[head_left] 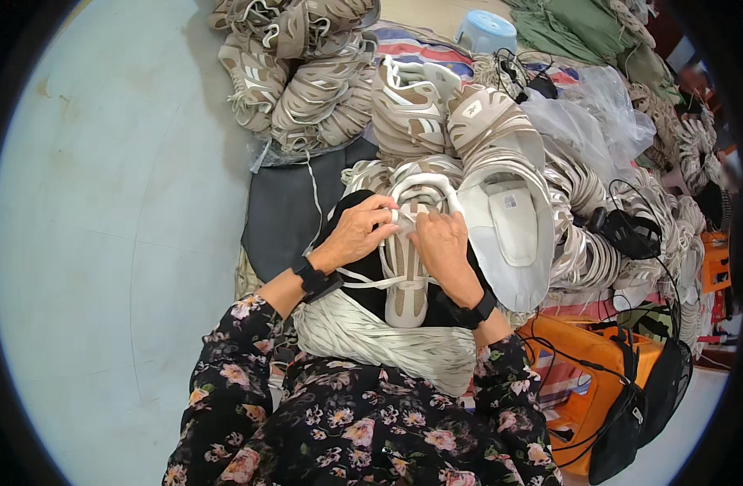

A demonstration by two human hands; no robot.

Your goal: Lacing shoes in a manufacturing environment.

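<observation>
Between the left hand [353, 233] and the right hand [441, 243], head view: one beige and white shoe [405, 304] lies directly beneath the fingertips, touched from both sides.
Shoe's long axis: nearly straight out from the body; the toe points bodyward of the fingers, and the white padded collar [426, 180] arches just beyond them.
Left fingers: thumb and forefinger stand narrow at the shoe's left lacing edge, seemingly pinching something pale; what exactly is too small to tell.
Right fingers: curled and bunched over the right lacing edge; I cannot tell whether they grip a lace end.
Nearer hand: the right overlaps the shoe's side and seems the closer; the left meets it mainly with its tips.
Pale lace [363, 282]: bodyward of the left fingers, running out leftward from the shoe.
Lace bundle [379, 344]: bodyward of both hands, past the toe.
White insole [513, 227]: just right of the right fingers.
Orange stool [583, 336]: farther right and bodyward.
</observation>
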